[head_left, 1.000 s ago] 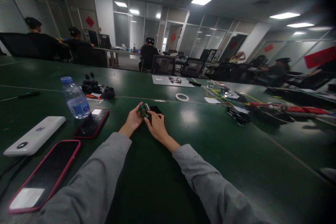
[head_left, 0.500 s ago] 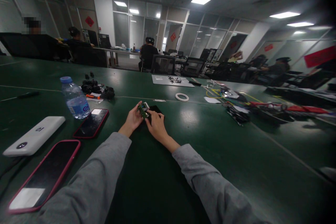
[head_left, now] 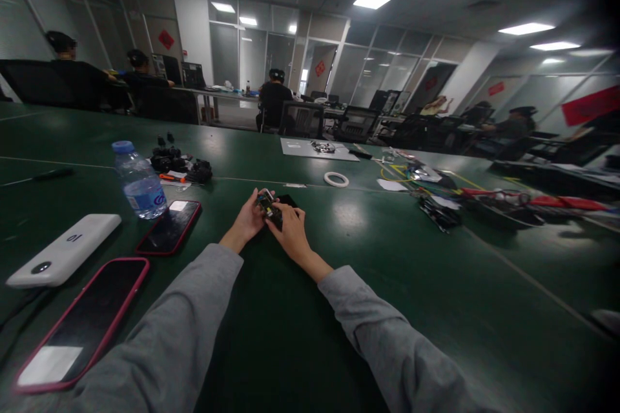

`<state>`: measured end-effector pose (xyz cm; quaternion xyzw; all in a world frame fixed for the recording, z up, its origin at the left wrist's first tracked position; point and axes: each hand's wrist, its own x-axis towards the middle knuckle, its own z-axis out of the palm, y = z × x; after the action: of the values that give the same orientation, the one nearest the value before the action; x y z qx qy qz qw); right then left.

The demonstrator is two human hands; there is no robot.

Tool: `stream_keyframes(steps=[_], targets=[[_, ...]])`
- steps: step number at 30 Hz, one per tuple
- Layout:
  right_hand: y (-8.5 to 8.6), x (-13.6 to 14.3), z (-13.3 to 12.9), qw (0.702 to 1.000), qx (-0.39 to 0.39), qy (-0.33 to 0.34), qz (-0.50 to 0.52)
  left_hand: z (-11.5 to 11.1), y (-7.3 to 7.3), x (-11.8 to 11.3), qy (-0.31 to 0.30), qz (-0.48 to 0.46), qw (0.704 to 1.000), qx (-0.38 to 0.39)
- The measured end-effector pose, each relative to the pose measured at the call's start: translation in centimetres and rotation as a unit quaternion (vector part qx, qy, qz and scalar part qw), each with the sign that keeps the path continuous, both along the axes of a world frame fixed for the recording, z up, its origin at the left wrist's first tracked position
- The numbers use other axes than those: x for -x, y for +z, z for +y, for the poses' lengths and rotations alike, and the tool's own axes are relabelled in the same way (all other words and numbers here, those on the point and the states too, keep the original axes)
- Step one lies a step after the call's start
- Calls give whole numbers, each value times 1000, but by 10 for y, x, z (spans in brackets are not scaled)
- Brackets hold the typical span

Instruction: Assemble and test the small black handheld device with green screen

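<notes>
The small circuit board [head_left: 268, 204] was held over the middle of the green counter [head_left: 276, 316], its component side at least partly visible. The step in hand looked like close two-handed handling; any next move seemed to call for a steady left hold and light, exact right-hand pressure. The board sat between the two sets of fingers: the left hand [head_left: 247, 221] grasped its left side, and the right hand [head_left: 293, 232] pinched its right side, contact underneath being hidden. An unidentified dark object [head_left: 287, 199] lay just beyond. Leftward were a smartphone [head_left: 168, 230] and water bottle [head_left: 139, 182]; far right, a white ring [head_left: 336, 184].
</notes>
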<state>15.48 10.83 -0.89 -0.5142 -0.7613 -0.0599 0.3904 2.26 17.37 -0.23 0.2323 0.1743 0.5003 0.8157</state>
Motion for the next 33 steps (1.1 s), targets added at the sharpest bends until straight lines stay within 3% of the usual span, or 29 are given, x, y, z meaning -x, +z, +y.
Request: stream_keyframes(steps=[9, 18, 33], targets=[[-2, 0, 0, 999, -23, 3, -24, -2, 2, 0, -37, 33, 999, 3], [0, 1, -2, 997, -45, -43, -43, -3, 3, 1, -33, 8, 999, -9], [4, 2, -6, 997, -25, -47, -47, -4, 3, 0, -22, 7, 1000, -14]])
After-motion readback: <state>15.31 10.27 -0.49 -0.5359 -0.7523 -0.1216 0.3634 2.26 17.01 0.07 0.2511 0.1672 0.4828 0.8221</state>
